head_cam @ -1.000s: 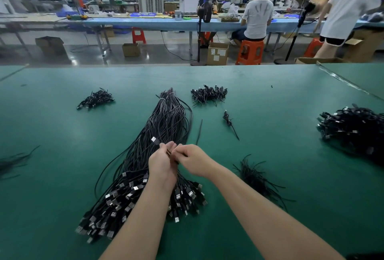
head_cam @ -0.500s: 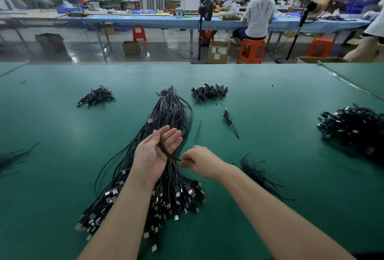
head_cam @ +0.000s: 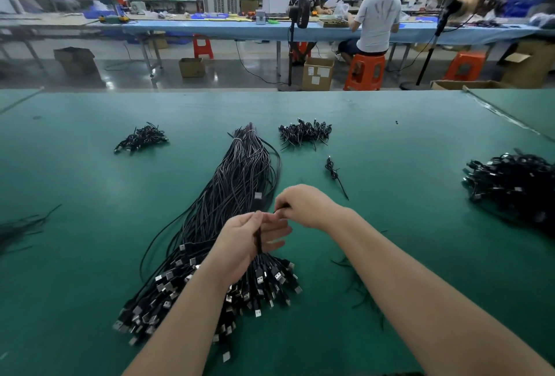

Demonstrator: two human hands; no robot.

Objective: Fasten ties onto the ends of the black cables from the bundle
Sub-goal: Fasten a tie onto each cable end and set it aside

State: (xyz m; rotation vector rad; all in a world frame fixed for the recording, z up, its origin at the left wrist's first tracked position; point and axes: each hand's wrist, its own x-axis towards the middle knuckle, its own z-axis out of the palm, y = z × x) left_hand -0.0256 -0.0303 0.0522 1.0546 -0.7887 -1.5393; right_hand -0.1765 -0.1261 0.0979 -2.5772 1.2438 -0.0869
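A green table (head_cam: 90,225) carries a long bundle of black cables (head_cam: 240,177) down its middle. Smaller cable heaps (head_cam: 141,140) lie beyond it, a big pile (head_cam: 510,183) at the right, loose ties (head_cam: 365,294) nearby.

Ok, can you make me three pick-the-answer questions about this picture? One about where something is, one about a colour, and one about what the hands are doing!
1. Where is the big cable bundle?
A. on the floor
B. on the table, under the hands
C. in a box

2. What colour is the table?
A. green
B. red
C. white

3. What is the left hand doing?
A. lying flat
B. waving
C. holding a black cable

Answers: 1 B, the bundle lies below both hands. 2 A, the top is green. 3 C, its fingers pinch a cable while the right hand pinches something thin.
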